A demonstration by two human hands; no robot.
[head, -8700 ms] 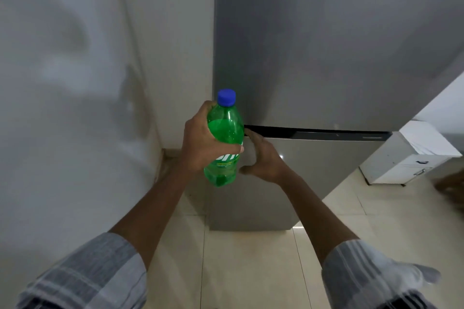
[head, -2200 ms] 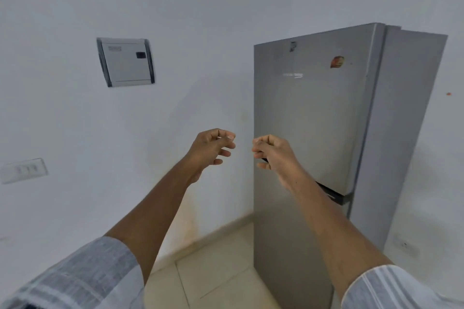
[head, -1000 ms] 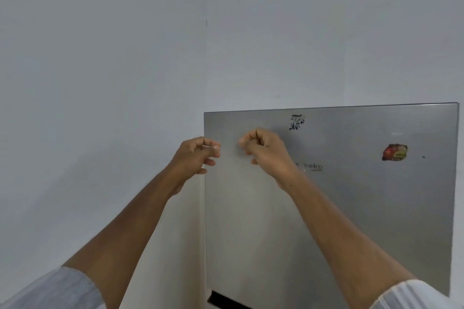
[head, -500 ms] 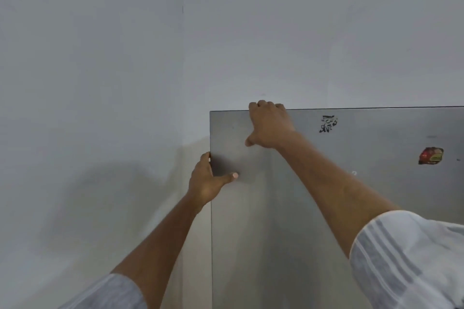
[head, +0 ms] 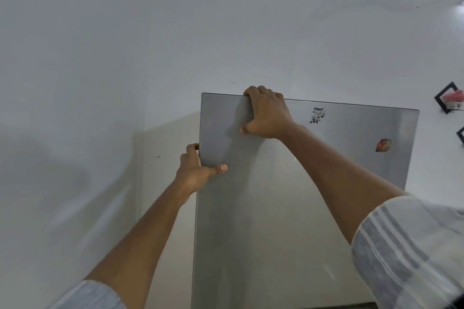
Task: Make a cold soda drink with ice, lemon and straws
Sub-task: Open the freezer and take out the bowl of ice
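One grey fridge door (head: 288, 208), two hands on it: left hand (head: 194, 170) grips its left edge, right hand (head: 267, 114) curls over its top edge. Two stickers (head: 383, 145) on door.

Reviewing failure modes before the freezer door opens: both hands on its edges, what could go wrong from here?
1. The left hand wraps the side edge of the freezer door close to the wall; its knuckles could scrape there.
2. The right hand hooks only the top edge of smooth metal, with no handle in view, so the grip may slip.
3. A sticker sits clear of both hands; no risk there.
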